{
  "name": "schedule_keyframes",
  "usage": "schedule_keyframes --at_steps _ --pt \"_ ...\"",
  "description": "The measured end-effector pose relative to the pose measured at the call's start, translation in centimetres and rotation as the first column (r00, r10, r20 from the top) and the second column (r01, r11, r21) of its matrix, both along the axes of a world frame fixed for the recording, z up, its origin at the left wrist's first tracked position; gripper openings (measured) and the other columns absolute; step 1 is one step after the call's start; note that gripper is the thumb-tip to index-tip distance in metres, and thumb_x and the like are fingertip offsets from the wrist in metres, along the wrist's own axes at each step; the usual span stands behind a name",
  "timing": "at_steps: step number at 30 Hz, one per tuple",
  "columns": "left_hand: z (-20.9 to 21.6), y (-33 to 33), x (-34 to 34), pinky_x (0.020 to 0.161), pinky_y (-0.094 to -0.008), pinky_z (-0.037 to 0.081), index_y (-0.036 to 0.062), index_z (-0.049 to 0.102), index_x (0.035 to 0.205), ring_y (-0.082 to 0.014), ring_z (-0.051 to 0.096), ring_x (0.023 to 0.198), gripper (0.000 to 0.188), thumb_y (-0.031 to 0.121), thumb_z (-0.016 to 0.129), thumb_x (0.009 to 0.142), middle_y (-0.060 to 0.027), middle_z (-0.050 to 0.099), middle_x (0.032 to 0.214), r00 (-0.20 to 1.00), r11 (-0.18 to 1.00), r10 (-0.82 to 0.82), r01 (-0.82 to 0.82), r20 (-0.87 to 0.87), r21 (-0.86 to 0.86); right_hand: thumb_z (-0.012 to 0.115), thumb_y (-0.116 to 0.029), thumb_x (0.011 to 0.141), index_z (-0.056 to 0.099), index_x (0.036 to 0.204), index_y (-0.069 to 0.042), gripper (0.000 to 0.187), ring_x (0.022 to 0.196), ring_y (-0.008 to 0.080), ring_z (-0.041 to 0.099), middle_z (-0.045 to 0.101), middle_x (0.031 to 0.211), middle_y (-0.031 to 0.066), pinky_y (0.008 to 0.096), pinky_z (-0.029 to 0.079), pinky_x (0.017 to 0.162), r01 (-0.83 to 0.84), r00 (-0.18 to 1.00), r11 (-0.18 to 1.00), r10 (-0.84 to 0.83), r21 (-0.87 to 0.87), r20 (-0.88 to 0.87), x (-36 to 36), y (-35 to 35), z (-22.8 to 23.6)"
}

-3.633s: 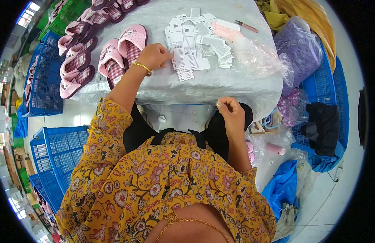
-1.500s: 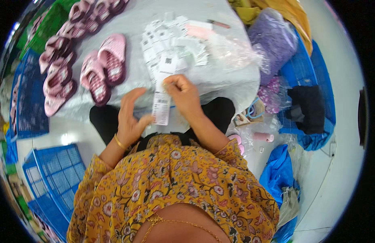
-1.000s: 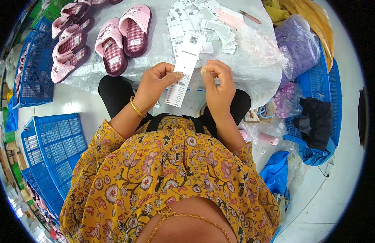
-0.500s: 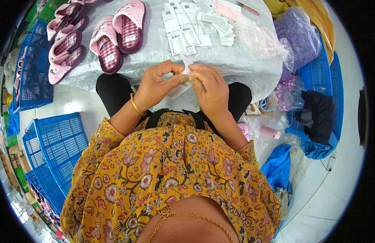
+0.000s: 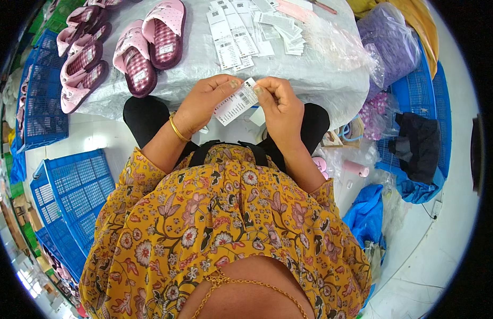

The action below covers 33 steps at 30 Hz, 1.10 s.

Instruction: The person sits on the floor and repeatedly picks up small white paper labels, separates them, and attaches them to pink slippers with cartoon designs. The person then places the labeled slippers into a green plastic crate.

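Observation:
A white printed label [image 5: 233, 106] is stretched between my two hands just off the table's near edge. My left hand [image 5: 204, 103] pinches its left side between thumb and forefinger. With thumb and bent fingers, my right hand [image 5: 282, 109] grips the label's upper right corner. A small white piece [image 5: 258, 116] shows under the right hand; whether it is held or lies lower down, I cannot tell. Beyond my hands, more printed labels [image 5: 225, 40] lie spread on the plastic-covered table [image 5: 198, 69]. A pair of pink slippers with checked insoles [image 5: 164, 50] sits to the left of them.
More pink slippers [image 5: 87, 66] line the table's left edge. Blue crates [image 5: 76, 181] stand on the left, another blue crate [image 5: 440, 117] on the right. Clear plastic wrap [image 5: 337, 40] and a purple bagged bundle [image 5: 390, 42] are at the right. A pink roll [image 5: 355, 168] lies lower right.
The label has come up and turned its printed face into view between my hands. My right hand has shifted slightly right, and the fingertips, close together before, are now apart.

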State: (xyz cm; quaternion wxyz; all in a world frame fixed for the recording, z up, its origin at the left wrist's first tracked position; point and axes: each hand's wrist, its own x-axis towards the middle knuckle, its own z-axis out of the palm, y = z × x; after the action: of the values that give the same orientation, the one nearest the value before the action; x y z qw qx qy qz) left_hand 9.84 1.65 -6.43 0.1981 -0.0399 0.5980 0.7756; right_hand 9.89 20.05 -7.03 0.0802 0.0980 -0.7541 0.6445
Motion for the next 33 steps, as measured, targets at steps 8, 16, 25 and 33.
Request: schedule_keyframes --at_steps 8,16,25,33 --pt "-0.2 -0.2 -0.7 0.065 -0.0188 0.047 -0.0015 0.069 0.101 -0.0031 0.059 0.075 0.02 0.017 0.066 0.093 -0.0002 0.068 0.087 0.997 0.985 -0.017 0.005 -0.072 -0.171 0.068 -0.006 0.089 0.065 0.097 -0.001 0.011 0.07 0.0072 0.06 0.068 0.081 0.0043 0.0239 0.05 0.066 -0.007 0.994 1.0 0.008 -0.006 0.113 -0.4 -0.3 0.3" --pt "-1.0 0.8 -0.2 0.064 -0.0188 0.045 -0.0009 0.069 0.096 -0.0019 0.054 0.073 0.015 0.013 0.067 0.092 0.0026 0.066 0.083 0.955 0.93 0.134 -0.213 -0.263 -0.3 0.069 -0.006 0.086 0.064 0.106 0.0 0.021 0.07 0.0064 0.057 0.067 0.081 0.002 0.0225 0.048 0.065 -0.034 0.971 0.997 0.051 -0.075 0.232 -0.4 0.7 0.0" --pt "-0.9 1.1 0.6 0.068 -0.0232 0.049 -0.002 0.069 0.096 -0.007 0.06 0.079 0.013 0.01 0.067 0.091 -0.0011 0.068 0.084 0.785 0.805 -0.024 -0.352 -0.619 -0.478 0.071 -0.007 0.085 0.063 0.111 0.0 0.028 0.071 0.006 0.058 0.067 0.082 0.0033 0.0224 0.048 0.065 -0.014 0.939 0.996 0.044 -0.089 0.341 -0.2 0.3 0.4" --pt "-0.5 0.7 0.2 0.067 -0.0271 0.048 0.0016 0.069 0.094 -0.0088 0.059 0.076 0.015 0.016 0.067 0.091 -0.0029 0.068 0.084 0.819 0.872 -0.121 -0.182 -0.561 -0.453 0.071 -0.008 0.086 0.066 0.102 0.001 0.019 0.073 0.0056 0.058 0.068 0.083 0.0032 0.0224 0.048 0.067 -0.069 0.931 0.989 0.11 -0.128 0.348 -0.2 1.3 -1.2"
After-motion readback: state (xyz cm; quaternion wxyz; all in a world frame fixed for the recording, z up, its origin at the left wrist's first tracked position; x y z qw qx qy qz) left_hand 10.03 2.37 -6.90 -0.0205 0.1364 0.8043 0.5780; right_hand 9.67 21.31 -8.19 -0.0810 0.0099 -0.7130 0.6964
